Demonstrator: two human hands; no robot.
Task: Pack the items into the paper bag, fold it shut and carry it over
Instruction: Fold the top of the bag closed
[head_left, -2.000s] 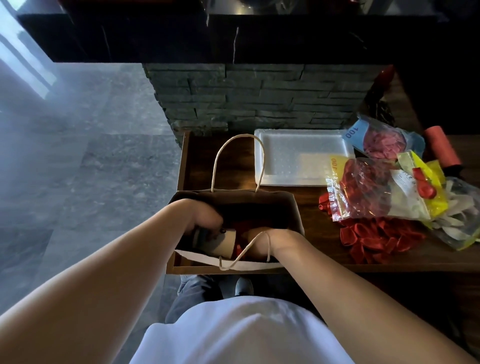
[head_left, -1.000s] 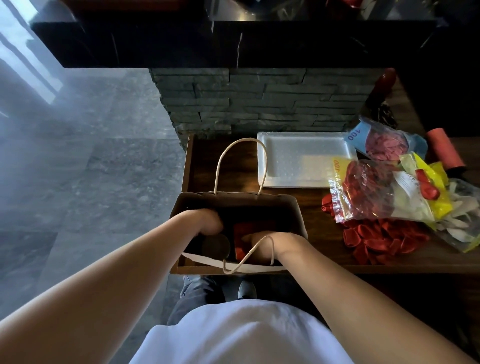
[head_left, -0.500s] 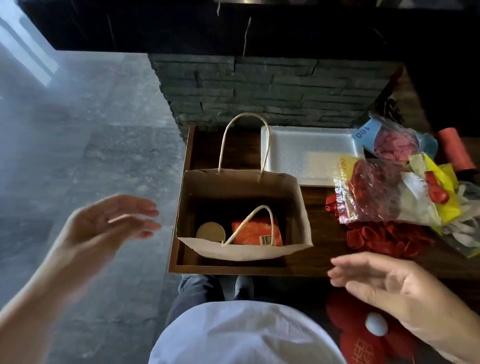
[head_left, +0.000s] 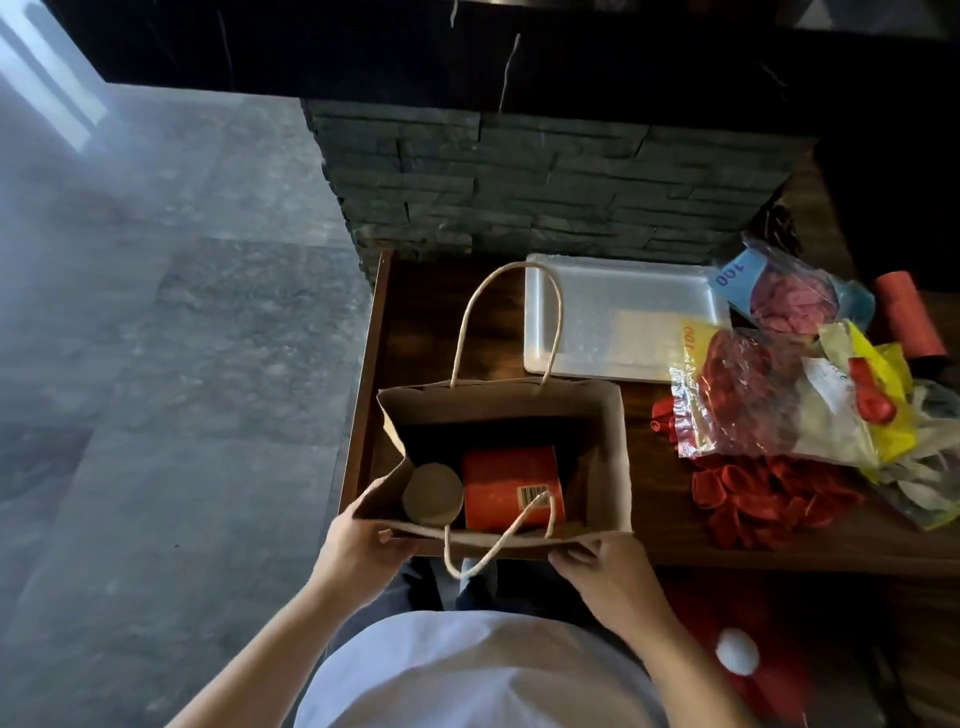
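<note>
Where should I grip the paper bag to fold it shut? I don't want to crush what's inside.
Grip the paper bag at its top rim, from above at both near corners, where the left hand and right hand already pinch it. The rim stands clear above the cardboard cylinder and orange box.

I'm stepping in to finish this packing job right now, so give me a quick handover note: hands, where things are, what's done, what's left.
Left hand: gripping the near rim of the bag at its left corner.
Right hand: gripping the same rim at the right corner.
Bag: upright and open at the table's near edge, near handle hanging outward.
Inside: a brown tube on the left, an orange box beside it.
Done: those two items are packed.
Left: fold the top shut, then carry it over. Whether the balloon packs on the right also go in, I can't tell.
</note>
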